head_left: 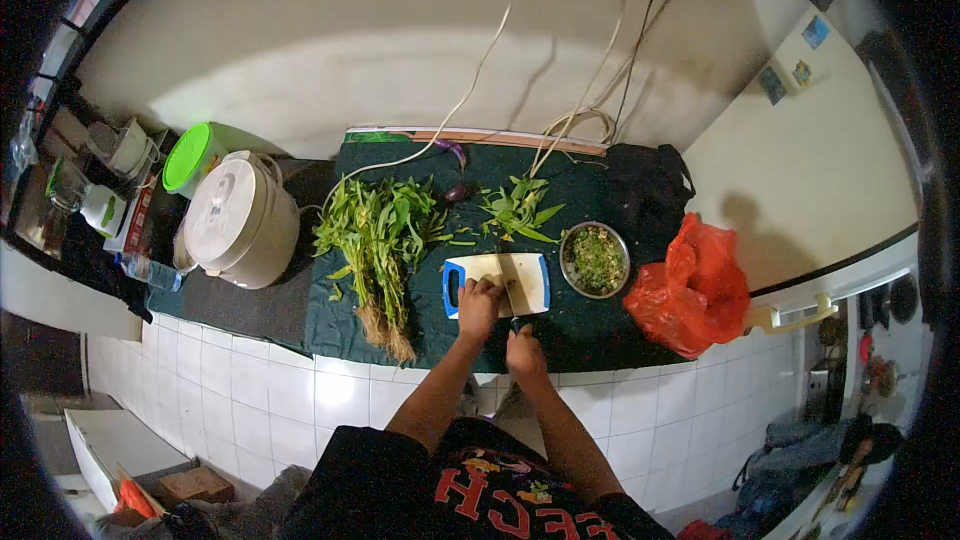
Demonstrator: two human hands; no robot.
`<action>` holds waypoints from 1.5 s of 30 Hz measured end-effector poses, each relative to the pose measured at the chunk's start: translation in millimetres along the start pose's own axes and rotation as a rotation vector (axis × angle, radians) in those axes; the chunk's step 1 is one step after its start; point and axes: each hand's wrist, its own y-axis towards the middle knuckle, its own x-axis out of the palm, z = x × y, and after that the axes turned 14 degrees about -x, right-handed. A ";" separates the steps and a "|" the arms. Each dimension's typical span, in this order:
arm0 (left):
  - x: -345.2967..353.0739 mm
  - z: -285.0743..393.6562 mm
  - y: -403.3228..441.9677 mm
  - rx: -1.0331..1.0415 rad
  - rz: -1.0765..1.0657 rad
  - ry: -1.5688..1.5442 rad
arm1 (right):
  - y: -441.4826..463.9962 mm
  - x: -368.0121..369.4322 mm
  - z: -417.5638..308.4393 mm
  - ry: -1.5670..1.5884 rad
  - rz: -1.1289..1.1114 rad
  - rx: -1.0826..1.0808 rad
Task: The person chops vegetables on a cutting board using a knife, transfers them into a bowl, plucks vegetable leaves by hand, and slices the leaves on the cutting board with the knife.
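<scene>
A white cutting board (pixel 533 270) with a blue rim lies at the counter's front. My right hand (pixel 526 352) is closed round the dark handle of a knife (pixel 515 322), whose blade points away from me over the board. Just left of the blade, my left hand (pixel 480 306) presses on the board with its fingers curled; what they hold is hidden, though small dark bits show near the fingertips. A metal bowl (pixel 628 262) of chopped greens stands right of the board. To the left lies a big bunch of leafy greens (pixel 385 230) with its roots on.
Loose leaves (pixel 520 208) and a dark purple eggplant (pixel 461 192) lie behind the board. A red plastic bag (pixel 690 290) sits at the right, beside a white fridge (pixel 800 160). The rice cooker (pixel 240 220) stands left, near a green-lidded tub (pixel 188 158) and water bottle (pixel 150 271).
</scene>
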 end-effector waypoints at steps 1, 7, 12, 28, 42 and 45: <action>-2.8 2.6 3.3 -0.031 -0.014 0.030 | 2.0 1.9 -1.0 0.017 0.021 0.021; -6.2 6.6 9.5 -0.252 -0.128 0.006 | 10.3 -38.8 -11.7 -0.018 -0.029 -0.158; 5.5 0.7 14.2 -0.317 -0.096 0.023 | -11.7 -8.4 -1.4 -0.009 0.000 -0.140; -4.6 -4.1 8.1 -0.147 -0.127 0.002 | 7.1 -2.5 1.9 -0.032 -0.014 -0.263; -12.3 -26.7 6.0 0.085 -0.131 -0.033 | 14.6 -6.9 -10.2 0.041 0.062 -0.095; -6.1 -27.3 12.7 0.022 -0.132 -0.029 | 25.8 -19.8 -21.2 -0.003 0.026 -0.067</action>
